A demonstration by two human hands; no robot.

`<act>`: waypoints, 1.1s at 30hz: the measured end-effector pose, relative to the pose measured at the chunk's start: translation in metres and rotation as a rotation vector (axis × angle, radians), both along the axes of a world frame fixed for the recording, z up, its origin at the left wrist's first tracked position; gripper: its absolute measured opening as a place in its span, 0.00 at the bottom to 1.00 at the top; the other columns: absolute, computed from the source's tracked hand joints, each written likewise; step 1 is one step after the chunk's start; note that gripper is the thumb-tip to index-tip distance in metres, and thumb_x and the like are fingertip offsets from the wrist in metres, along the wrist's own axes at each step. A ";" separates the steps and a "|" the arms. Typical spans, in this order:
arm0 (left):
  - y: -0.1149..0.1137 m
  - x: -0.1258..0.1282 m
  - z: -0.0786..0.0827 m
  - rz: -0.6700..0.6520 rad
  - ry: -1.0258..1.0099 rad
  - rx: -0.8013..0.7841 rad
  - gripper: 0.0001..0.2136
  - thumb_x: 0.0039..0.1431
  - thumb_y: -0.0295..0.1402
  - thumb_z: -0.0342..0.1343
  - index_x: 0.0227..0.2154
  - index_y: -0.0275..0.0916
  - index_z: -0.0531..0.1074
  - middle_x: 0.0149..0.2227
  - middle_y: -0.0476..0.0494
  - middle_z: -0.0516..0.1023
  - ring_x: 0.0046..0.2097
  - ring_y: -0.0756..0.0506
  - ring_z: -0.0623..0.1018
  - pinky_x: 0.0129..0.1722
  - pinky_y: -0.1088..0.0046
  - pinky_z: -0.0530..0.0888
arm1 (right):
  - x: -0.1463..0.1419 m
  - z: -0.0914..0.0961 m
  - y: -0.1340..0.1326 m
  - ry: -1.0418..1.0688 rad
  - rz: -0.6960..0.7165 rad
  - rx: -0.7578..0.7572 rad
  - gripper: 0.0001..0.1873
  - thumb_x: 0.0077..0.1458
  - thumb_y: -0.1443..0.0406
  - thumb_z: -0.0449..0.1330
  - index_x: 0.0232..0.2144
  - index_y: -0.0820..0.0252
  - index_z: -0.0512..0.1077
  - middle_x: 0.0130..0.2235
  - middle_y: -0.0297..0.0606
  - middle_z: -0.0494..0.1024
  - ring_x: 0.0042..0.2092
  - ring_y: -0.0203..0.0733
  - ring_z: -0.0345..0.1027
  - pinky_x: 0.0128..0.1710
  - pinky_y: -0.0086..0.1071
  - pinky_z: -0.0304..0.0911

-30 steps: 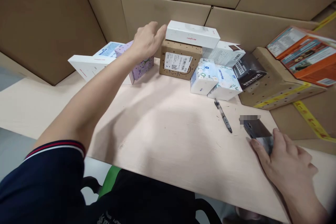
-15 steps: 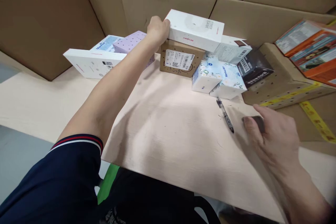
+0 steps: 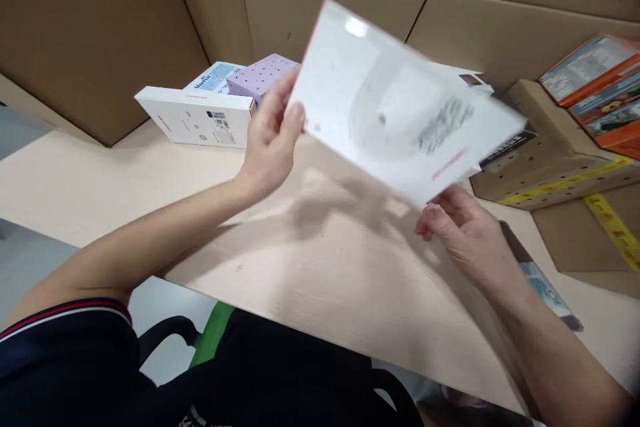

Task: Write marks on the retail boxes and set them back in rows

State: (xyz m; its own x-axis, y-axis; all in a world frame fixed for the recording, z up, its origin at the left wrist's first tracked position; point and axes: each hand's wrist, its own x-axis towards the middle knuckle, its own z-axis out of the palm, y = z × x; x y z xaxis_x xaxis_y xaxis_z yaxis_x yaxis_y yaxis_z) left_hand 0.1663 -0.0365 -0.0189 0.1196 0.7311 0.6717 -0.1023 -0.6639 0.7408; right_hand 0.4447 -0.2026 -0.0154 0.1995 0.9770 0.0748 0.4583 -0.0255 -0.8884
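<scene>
1. A flat, white rectangular cardboard box (image 3: 370,107) is held up above the desk, tilted, its broad face toward the viewer. The face carries a large pale-grey shape, blurred grey lettering and a small line of red print.
2. The person's bare left hand (image 3: 273,137) is clamped on the box's left edge, thumb on the near face and fingers behind.
3. The bare right hand (image 3: 465,233) is at the box's lower corner, fingers curled; whether it grips the box cannot be told.
4. The pale, wood-toned desk (image 3: 320,307) runs beneath both hands.
5. At the back left, a second flat white box with red print and a label (image 3: 195,117) stands on its long edge. Just behind it are a blue-and-white printed box (image 3: 215,77) and a lilac box with dark dots (image 3: 263,77).
6. To the right, a black box with white lettering (image 3: 507,149) shows partly behind the raised box, beside a large brown carton with yellow tape (image 3: 540,163). An orange printed box (image 3: 607,93) rests on that carton.
7. Beside the right forearm, a flat dark slab with a pale-blue section (image 3: 547,290) lies on the desk, partly hidden.
</scene>
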 end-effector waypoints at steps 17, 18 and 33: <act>-0.042 -0.016 -0.068 -0.234 0.184 -0.372 0.37 0.45 0.21 0.53 0.63 0.41 0.64 0.66 0.41 0.70 0.69 0.37 0.67 0.72 0.52 0.61 | -0.012 -0.054 -0.010 0.029 0.043 -0.076 0.19 0.58 0.53 0.66 0.49 0.52 0.73 0.40 0.40 0.79 0.43 0.49 0.75 0.42 0.47 0.73; -0.042 -0.016 -0.067 -0.241 0.175 -0.367 0.38 0.44 0.20 0.52 0.63 0.41 0.64 0.65 0.41 0.70 0.69 0.37 0.67 0.72 0.53 0.62 | -0.012 -0.055 -0.011 0.019 0.043 -0.070 0.18 0.59 0.53 0.66 0.48 0.52 0.73 0.40 0.40 0.79 0.43 0.50 0.75 0.44 0.47 0.73; -0.036 -0.015 -0.040 -0.074 -0.135 -0.795 0.13 0.43 0.27 0.57 0.32 0.38 0.83 0.37 0.44 0.83 0.39 0.42 0.81 0.46 0.60 0.80 | -0.005 -0.061 -0.003 -0.103 -0.001 0.213 0.26 0.56 0.65 0.65 0.57 0.50 0.74 0.62 0.45 0.71 0.65 0.52 0.66 0.59 0.48 0.71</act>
State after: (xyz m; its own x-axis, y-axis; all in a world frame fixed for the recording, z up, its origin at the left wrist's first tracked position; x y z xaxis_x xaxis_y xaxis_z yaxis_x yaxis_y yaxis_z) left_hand 0.1509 -0.0727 -0.0592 0.1414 0.9894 -0.0338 -0.2471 0.0684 0.9666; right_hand 0.4399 -0.2052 -0.0767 0.1814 0.9368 0.2993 0.5469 0.1569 -0.8224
